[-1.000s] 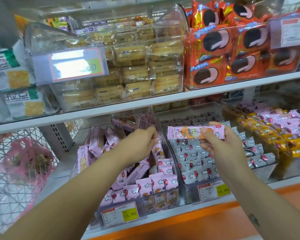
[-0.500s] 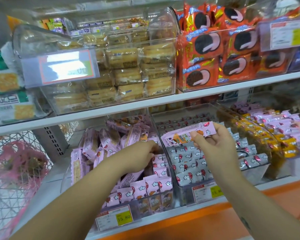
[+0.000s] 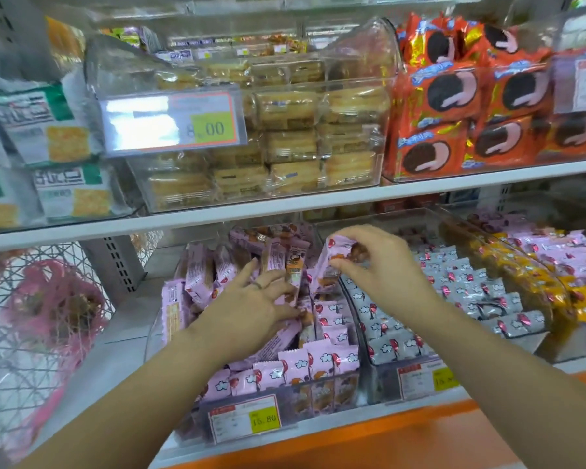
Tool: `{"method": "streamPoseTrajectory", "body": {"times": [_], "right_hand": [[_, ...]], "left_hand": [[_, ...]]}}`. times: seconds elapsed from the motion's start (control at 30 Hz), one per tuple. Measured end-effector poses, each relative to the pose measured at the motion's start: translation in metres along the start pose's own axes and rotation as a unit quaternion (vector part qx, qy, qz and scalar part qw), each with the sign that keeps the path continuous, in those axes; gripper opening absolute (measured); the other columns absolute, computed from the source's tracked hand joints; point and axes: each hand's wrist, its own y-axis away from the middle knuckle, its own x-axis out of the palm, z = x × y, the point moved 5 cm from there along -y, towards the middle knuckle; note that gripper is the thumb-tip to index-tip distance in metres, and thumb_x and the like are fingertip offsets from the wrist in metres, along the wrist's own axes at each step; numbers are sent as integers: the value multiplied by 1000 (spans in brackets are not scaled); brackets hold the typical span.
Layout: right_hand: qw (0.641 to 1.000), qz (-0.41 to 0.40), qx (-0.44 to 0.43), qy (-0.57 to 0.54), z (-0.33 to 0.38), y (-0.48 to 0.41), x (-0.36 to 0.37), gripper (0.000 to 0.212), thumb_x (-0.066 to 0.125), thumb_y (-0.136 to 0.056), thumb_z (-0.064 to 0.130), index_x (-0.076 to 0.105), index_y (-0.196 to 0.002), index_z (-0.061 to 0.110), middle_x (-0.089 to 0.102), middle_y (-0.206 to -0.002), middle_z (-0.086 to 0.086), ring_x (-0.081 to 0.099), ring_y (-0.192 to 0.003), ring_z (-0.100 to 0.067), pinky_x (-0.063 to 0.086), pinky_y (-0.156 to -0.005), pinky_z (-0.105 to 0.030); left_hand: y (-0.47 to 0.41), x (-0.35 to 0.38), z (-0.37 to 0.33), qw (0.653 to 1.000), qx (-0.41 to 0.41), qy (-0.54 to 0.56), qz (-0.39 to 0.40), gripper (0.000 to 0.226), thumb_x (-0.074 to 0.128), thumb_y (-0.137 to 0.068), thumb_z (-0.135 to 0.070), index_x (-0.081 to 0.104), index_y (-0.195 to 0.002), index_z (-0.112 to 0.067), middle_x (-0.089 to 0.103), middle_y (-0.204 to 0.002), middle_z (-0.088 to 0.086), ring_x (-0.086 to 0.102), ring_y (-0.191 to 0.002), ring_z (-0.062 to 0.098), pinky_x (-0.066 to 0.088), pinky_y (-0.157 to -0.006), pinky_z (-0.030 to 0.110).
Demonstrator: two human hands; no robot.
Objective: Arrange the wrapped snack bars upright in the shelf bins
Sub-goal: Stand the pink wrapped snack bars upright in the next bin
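Pink bar (image 3: 335, 262) is pinched by right hand (image 3: 383, 265), at one o'clock of flat left hand (image 3: 251, 306).
Light, crinkly, slippery; best gripped at sealed ends.

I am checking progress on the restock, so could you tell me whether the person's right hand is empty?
No, the right hand pinches a pink wrapped snack bar above the clear plastic bin of pink bars.

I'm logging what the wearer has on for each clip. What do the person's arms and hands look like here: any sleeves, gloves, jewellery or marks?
Both forearms are bare, with no sleeves in view and no gloves. The left hand wears a thin dark ring on one finger. The right hand shows no ring or watch. No marks can be made out on either arm in this picture.
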Motion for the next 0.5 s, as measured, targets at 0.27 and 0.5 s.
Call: {"method": "streamPoseTrajectory", "body": {"times": [0.27, 0.5], "right_hand": [[954, 217, 8, 208, -9, -25, 47, 27, 62, -88, 30, 67, -115, 25, 60, -124, -1, 51, -115, -26, 41, -97, -37], [950, 150, -8, 273, 0, -23, 47, 19, 53, -90, 27, 71, -82, 27, 65, -97, 7, 49, -102, -22, 33, -87, -35]], "left_hand": [[1, -5, 4, 999, -19, 4, -39, 28, 50, -94, -40, 62, -119, -38, 48, -141, -3, 33, -137, 23, 9, -112, 57], [3, -6, 5, 996, -12, -2, -90, 28, 85, -62, -32, 75, -88, -37, 70, -109, -4, 64, -108, 22, 37, -97, 58]]}}
